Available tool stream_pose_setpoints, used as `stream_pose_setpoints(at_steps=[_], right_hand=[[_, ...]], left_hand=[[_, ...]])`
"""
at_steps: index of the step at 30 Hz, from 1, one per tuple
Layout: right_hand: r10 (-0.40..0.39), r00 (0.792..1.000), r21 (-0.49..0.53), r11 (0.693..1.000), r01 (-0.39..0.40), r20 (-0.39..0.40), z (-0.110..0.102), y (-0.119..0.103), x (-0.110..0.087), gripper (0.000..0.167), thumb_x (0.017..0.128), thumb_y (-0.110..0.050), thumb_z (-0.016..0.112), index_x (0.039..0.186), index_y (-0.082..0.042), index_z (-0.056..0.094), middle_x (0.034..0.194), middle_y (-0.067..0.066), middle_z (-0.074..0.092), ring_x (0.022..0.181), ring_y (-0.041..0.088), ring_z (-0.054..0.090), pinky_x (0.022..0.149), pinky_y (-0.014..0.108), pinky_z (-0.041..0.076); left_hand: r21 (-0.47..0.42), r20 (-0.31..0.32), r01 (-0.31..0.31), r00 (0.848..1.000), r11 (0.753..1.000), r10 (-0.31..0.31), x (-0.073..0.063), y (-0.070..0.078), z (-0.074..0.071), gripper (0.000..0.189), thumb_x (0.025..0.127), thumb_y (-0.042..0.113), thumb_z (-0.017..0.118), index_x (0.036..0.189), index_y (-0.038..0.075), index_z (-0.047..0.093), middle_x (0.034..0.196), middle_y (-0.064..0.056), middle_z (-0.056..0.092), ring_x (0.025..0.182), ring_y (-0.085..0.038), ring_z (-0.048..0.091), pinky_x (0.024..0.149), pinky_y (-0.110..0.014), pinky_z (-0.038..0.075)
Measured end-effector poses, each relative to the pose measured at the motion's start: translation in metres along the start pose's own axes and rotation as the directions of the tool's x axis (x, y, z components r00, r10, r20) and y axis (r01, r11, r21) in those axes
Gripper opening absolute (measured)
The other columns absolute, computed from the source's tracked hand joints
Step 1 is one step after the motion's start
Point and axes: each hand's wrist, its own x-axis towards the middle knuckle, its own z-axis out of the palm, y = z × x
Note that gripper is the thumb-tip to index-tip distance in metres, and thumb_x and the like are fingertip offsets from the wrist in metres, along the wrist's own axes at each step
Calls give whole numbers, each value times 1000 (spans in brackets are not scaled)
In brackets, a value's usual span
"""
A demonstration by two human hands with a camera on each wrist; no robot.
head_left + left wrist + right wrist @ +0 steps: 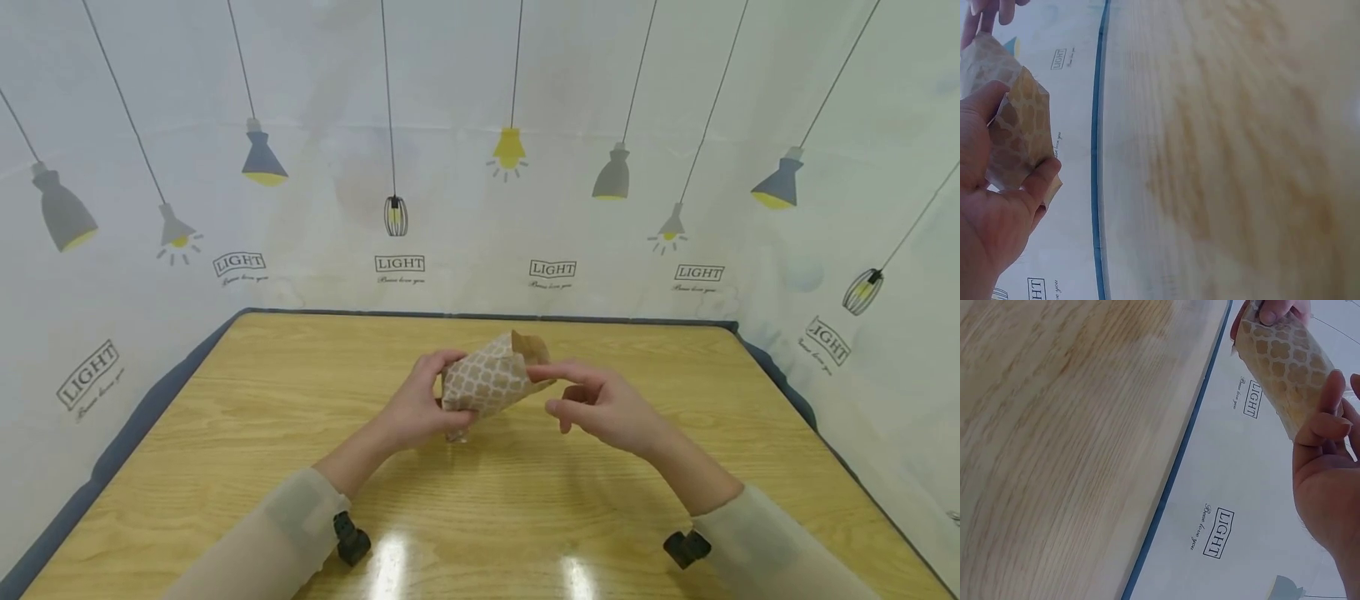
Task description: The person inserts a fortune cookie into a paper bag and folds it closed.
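Note:
A brown paper bag [487, 377] with a white lattice print is held above the table, its mouth facing right and gaping. My left hand [423, 404] grips the bag's left end between thumb and fingers; in the left wrist view the thumb and fingers of the left hand [997, 212] lie on opposite sides of the paper bag [1019, 128]. The right hand [611, 408] reaches toward the mouth with its index finger stretched out to the bag's edge, the other fingers loosely bent. In the right wrist view the right hand [1329, 469] is beside the patterned paper bag [1288, 365]. The bag's inside is mostly hidden.
A light wooden table [300, 467] lies beneath both hands, with a dark blue edge along its far side. Behind it hangs a pale backdrop [450, 167] printed with lamps and the word LIGHT. Each sleeve cuff carries a small black device [351, 539].

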Motion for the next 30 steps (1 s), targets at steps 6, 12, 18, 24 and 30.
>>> stream_pose_setpoints(at_steps=[6, 12, 18, 24, 30], right_hand=[[30, 997, -1, 1000, -30, -73, -3, 1, -5, 46, 108, -11, 68, 153, -13, 64, 144, 12, 69, 72, 14, 65, 56, 26, 52], [38, 989, 0, 999, -39, -144, -8, -2, -10, 45, 108, -11, 69, 153, -11, 63, 85, 6, 73, 60, 10, 55, 47, 26, 41], [48, 977, -2, 999, -50, -209, -13, -6, -14, 45, 107, -13, 70, 151, -13, 64, 89, 3, 74, 71, 14, 64, 53, 26, 49], [46, 962, 32, 999, -39, -270, -15, -3, -16, 44, 108, -13, 70, 151, -16, 63, 138, -10, 69, 87, 15, 71, 63, 28, 60], [43, 952, 118, 993, -8, -302, -8, 2, -13, 42, 108, -9, 69, 149, -8, 61, 138, -2, 68, 101, 14, 75, 76, 29, 67]], left_hand=[[-15, -11, -2, 1000, 1000, 2, -2, 1, 0, 84, 88, 15, 91, 159, 15, 46, 157, -16, 40, 139, -37, 49, 107, -50, 63], [-28, -14, -9, 1000, 1000, 9, -2, 2, 0, 84, 89, 15, 90, 160, 14, 45, 158, -16, 38, 140, -38, 47, 107, -49, 63], [-39, -26, -3, 1000, 999, 2, -1, 2, 0, 85, 89, 14, 89, 160, 14, 44, 159, -16, 38, 140, -38, 48, 108, -49, 63], [-92, -80, 29, 996, 995, -37, 1, 3, 1, 87, 88, 14, 89, 162, 13, 42, 156, -16, 39, 138, -40, 51, 108, -49, 63], [-153, -145, 54, 986, 987, -76, 3, 6, 6, 86, 87, 12, 90, 159, 13, 44, 156, -15, 37, 140, -38, 50, 113, -51, 60]])
